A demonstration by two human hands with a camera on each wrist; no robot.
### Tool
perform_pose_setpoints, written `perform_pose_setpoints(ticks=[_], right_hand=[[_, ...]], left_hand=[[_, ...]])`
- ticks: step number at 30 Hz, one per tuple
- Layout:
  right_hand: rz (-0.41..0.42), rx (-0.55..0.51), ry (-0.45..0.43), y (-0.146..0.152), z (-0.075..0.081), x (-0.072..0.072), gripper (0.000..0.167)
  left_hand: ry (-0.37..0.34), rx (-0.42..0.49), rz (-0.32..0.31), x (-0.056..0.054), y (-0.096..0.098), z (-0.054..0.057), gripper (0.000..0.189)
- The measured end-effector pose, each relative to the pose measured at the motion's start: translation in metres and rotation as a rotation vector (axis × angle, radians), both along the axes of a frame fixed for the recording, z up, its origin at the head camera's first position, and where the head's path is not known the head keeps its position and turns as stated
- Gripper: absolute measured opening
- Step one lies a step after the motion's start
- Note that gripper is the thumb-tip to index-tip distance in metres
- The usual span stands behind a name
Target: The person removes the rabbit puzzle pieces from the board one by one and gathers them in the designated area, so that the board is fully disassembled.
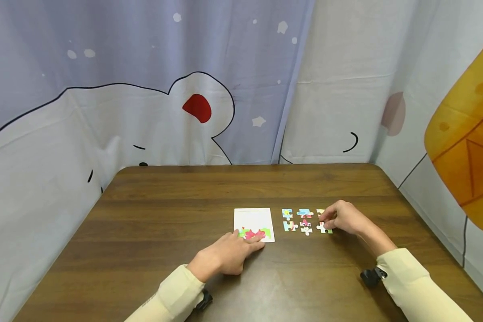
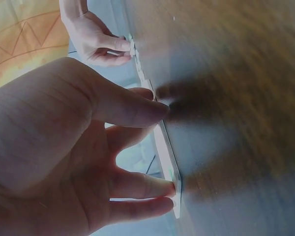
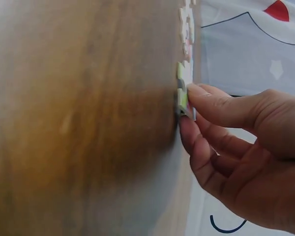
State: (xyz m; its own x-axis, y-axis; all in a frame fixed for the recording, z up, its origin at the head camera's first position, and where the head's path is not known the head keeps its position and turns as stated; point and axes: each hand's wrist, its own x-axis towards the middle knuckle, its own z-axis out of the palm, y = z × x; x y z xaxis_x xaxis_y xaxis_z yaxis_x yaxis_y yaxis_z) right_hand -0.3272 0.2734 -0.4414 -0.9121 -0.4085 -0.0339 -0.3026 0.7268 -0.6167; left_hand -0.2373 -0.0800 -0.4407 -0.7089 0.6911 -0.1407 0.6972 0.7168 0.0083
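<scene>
A square white puzzle board lies on the table, with green and pink picture pieces along its near edge. My left hand rests on that near part, fingers spread and fairly straight; in the left wrist view its fingertips touch the board's edge. To the right of the board, loose jigsaw pieces sit in two rows. At the right end of these rows, my right hand pinches a puzzle piece with green on it between thumb and fingers. The fingers partly cover the piece behind it.
The brown wooden table reaches back to a printed curtain hanging along its far side. More curtain with an orange shape hangs on the right. A dark wrist device sits at the right sleeve.
</scene>
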Motion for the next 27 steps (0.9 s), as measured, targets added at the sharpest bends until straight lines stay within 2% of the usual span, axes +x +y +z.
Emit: perform_pose_setpoints(ticks=[10, 16, 20, 23, 25, 27], right_hand=[[-0.006, -0.061, 0.087, 0.003, -0.010, -0.004, 0.019], [-0.035, -0.064, 0.107, 0.003, -0.011, -0.003, 0.019], [-0.050, -0.049, 0.151, 0.003, -0.004, -0.002, 0.015], [-0.037, -0.056, 0.185, -0.006, 0.008, -0.005, 0.010], [-0.011, -0.081, 0.173, -0.018, 0.016, -0.007, 0.011], [0.025, -0.129, 0.116, -0.035, 0.020, -0.010, 0.013]], left_hand=[[-0.010, 0.003, 0.015, -0.001, -0.003, -0.002, 0.070], [-0.013, -0.011, 0.017, 0.000, -0.004, 0.000, 0.072], [-0.066, -0.058, 0.032, 0.003, -0.002, 0.001, 0.077], [-0.097, -0.095, 0.042, 0.005, -0.001, 0.003, 0.081], [-0.102, -0.108, 0.042, 0.006, 0.000, 0.004, 0.081], [-0.105, -0.117, 0.042, 0.006, 0.000, 0.004, 0.081]])
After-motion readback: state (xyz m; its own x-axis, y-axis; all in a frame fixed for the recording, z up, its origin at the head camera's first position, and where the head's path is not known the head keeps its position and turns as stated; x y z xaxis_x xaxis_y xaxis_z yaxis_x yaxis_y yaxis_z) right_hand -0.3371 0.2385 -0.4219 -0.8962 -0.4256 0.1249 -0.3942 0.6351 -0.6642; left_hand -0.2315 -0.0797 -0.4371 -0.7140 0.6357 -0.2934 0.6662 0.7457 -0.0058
